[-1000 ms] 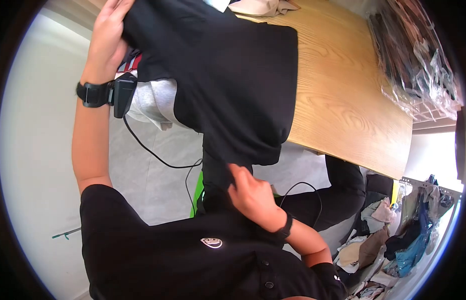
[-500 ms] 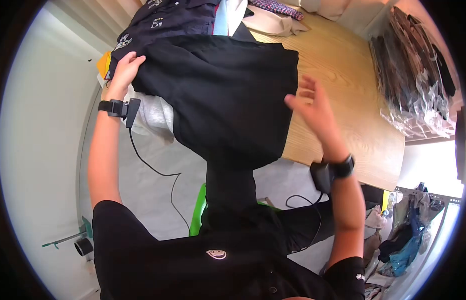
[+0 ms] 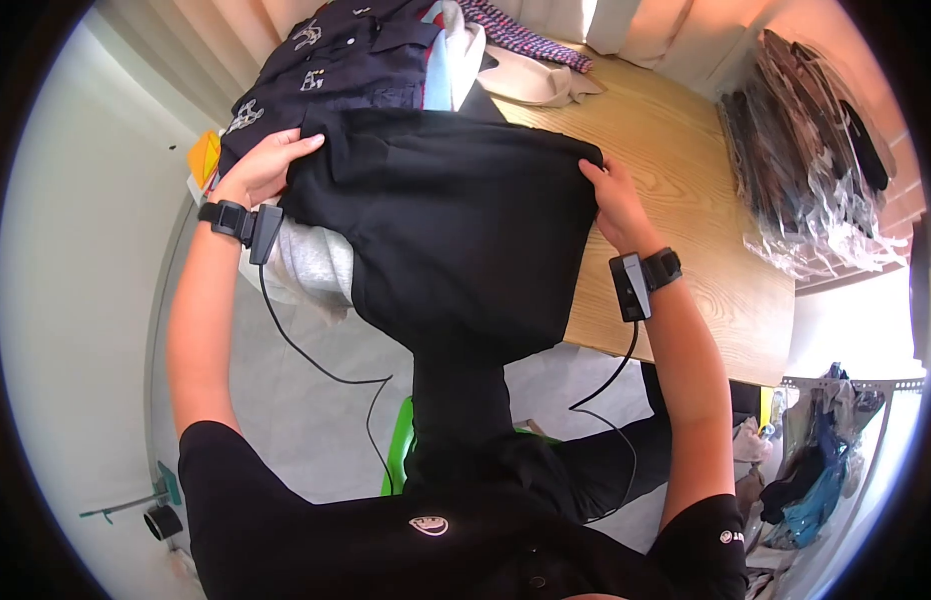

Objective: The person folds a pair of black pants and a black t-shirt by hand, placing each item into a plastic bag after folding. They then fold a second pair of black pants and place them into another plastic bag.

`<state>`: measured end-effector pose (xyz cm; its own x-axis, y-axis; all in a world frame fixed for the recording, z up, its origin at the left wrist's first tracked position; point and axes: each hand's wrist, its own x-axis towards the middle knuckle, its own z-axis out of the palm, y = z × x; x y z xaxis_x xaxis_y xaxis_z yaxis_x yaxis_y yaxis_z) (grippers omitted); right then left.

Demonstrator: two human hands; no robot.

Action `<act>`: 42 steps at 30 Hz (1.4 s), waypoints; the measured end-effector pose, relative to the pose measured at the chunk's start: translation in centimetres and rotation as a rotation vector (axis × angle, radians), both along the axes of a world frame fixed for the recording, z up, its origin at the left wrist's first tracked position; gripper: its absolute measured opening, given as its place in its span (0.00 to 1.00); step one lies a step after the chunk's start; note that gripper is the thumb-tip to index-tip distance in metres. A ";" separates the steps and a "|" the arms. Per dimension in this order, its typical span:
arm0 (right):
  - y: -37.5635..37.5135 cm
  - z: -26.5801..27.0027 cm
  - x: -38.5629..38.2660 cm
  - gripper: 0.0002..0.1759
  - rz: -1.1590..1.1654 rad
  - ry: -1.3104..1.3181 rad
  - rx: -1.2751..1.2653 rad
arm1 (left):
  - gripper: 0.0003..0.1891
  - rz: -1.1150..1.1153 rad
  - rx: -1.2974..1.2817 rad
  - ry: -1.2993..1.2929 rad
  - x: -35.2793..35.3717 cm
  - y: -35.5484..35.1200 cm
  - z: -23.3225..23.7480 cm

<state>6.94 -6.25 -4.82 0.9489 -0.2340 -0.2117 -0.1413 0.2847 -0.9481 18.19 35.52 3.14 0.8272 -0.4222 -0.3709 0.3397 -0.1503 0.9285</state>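
A black garment (image 3: 466, 220) is stretched out between both hands, its upper edge pulled nearly straight; its exact kind does not show. At its upper left corner, my left hand (image 3: 268, 168) is closed on the cloth with the thumb on top. My right hand (image 3: 618, 203) pinches the upper right corner, thumb in front and fingers partly hidden behind. The lower part of the cloth hangs over the table's front edge toward my lap. Beneath its left side, a light grey cloth (image 3: 311, 262) sticks out.
A dark navy shirt with white drawings (image 3: 336, 70) lies on piled clothes at the back left. Beige cloth (image 3: 531, 80) rests on the wooden table (image 3: 676, 180). Plastic-wrapped garments (image 3: 811, 150) are stacked at right. Cables hang from both wrist devices. A green stool (image 3: 398, 440) is below.
My right hand, open and off the cloth before, has closed on the garment's upper right corner. The left hand has shifted slightly right and down along with its corner, and the upper edge is straighter.
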 end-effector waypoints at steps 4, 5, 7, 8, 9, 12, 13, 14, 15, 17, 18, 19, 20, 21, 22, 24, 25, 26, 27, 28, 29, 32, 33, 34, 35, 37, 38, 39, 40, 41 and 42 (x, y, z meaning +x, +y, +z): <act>-1.0 0.6 -2.8 0.13 -0.167 -0.057 0.002 | 0.16 -0.060 0.029 -0.027 0.7 -1.8 -0.9; -1.3 1.1 -3.7 0.13 -0.227 -0.116 -0.048 | 0.15 -0.061 0.013 -0.067 0.8 -2.4 -1.2; -2.5 1.7 -5.0 0.14 -0.300 -0.179 -0.102 | 0.14 -0.083 -0.040 -0.048 0.3 -4.4 -0.6; -4.0 1.9 -5.8 0.14 -0.330 -0.226 -0.180 | 0.13 -0.090 -0.089 -0.025 0.0 -5.3 -0.2; -5.6 2.1 -6.5 0.15 -0.360 -0.271 -0.259 | 0.13 -0.107 -0.080 -0.035 -0.7 -6.5 0.4; -11.3 4.4 -8.0 0.15 -0.397 -0.203 -0.321 | 0.15 -0.171 -0.166 0.012 -1.9 -10.7 0.7; -13.6 5.1 -7.9 0.15 -0.337 -0.153 -0.330 | 0.16 -0.217 -0.160 -0.013 -1.7 -12.0 0.4; -15.9 5.6 -7.6 0.15 -0.277 -0.104 -0.338 | 0.15 -0.253 -0.182 -0.026 -1.7 -13.6 0.3; -17.9 6.1 -7.1 0.15 -0.226 -0.034 -0.377 | 0.15 -0.282 -0.159 -0.046 -0.8 -14.9 -0.4; -23.1 2.8 -4.8 0.17 -0.204 -0.008 -0.550 | 0.10 -0.327 -0.074 -0.077 0.6 -17.8 -1.8; -24.7 1.7 -4.2 0.18 -0.170 0.012 -0.724 | 0.07 -0.390 0.067 -0.112 1.7 -18.8 -2.5; -23.9 1.7 -4.3 0.23 -0.198 0.080 -0.956 | 0.07 -0.371 0.115 -0.080 2.8 -19.7 -4.0; -25.1 -0.1 -3.9 0.29 -0.213 0.097 -1.208 | 0.07 -0.350 0.161 -0.048 3.9 -20.6 -5.5; -23.9 0.4 -4.0 0.30 -0.259 0.150 -1.359 | 0.11 -0.306 0.136 0.000 4.4 -21.2 -6.3; -21.7 1.0 -4.2 0.31 -0.304 0.207 -1.508 | 0.13 -0.318 0.164 -0.002 4.1 -21.8 -5.2; -19.2 2.1 -4.3 0.29 -0.292 0.020 -1.617 | 0.16 -0.309 0.106 0.056 3.1 -22.4 -3.7; -18.4 2.4 -4.3 0.28 -0.268 -0.170 -1.713 | 0.16 -0.318 0.104 0.061 3.1 -22.8 -3.5; -18.0 2.6 -3.9 0.28 -0.268 -0.158 -1.715 | 0.16 -0.361 0.257 -0.060 3.1 -23.0 -3.4; -17.7 2.8 -3.4 0.25 -0.116 -0.111 -1.605 | 0.16 -0.401 0.410 -0.185 3.2 -23.2 -3.6; -17.5 2.9 -3.0 0.23 0.027 -0.065 -1.490 | 0.16 -0.410 0.408 -0.185 3.2 -23.4 -4.0; -17.5 2.9 -2.7 0.23 0.020 -0.057 -1.492 | 0.15 -0.419 0.358 -0.256 3.3 -23.5 -4.6; -17.5 3.3 -2.3 0.18 0.084 0.041 -1.446 | 0.13 -0.384 0.253 -0.331 2.7 -23.6 -5.3; -17.5 3.4 -2.4 0.18 0.065 0.032 -1.467 | 0.13 -0.389 0.206 -0.296 2.9 -23.3 -5.5; -17.5 3.5 -2.5 0.18 0.049 0.024 -1.490 | 0.12 -0.392 0.158 -0.259 3.0 -23.2 -5.6; -17.6 3.5 -2.4 0.18 0.050 0.034 -1.501 | 0.12 -0.396 0.119 -0.260 3.0 -23.2 -5.7; -17.7 3.3 -2.2 0.15 0.092 0.083 -1.470 | 0.12 -0.401 0.130 -0.257 3.5 -23.1 -6.3; -18.1 3.1 -2.0 0.15 0.100 0.091 -1.476 | 0.13 -0.399 0.154 -0.260 3.8 -22.9 -6.6; -18.4 3.0 -1.8 0.14 0.077 0.159 -1.382 | 0.13 -0.381 0.134 -0.265 4.0 -22.7 -6.8; -18.5 2.8 -1.7 0.13 0.055 0.225 -1.282 | 0.13 -0.378 0.132 -0.256 3.8 -22.6 -7.0; -18.4 2.4 -1.8 0.13 0.061 0.228 -1.281 | 0.11 -0.350 0.118 -0.266 3.6 -22.7 -7.0; -18.0 2.2 -1.9 0.12 0.005 0.093 -1.349 | 0.09 -0.321 0.103 -0.278 3.4 -22.8 -6.8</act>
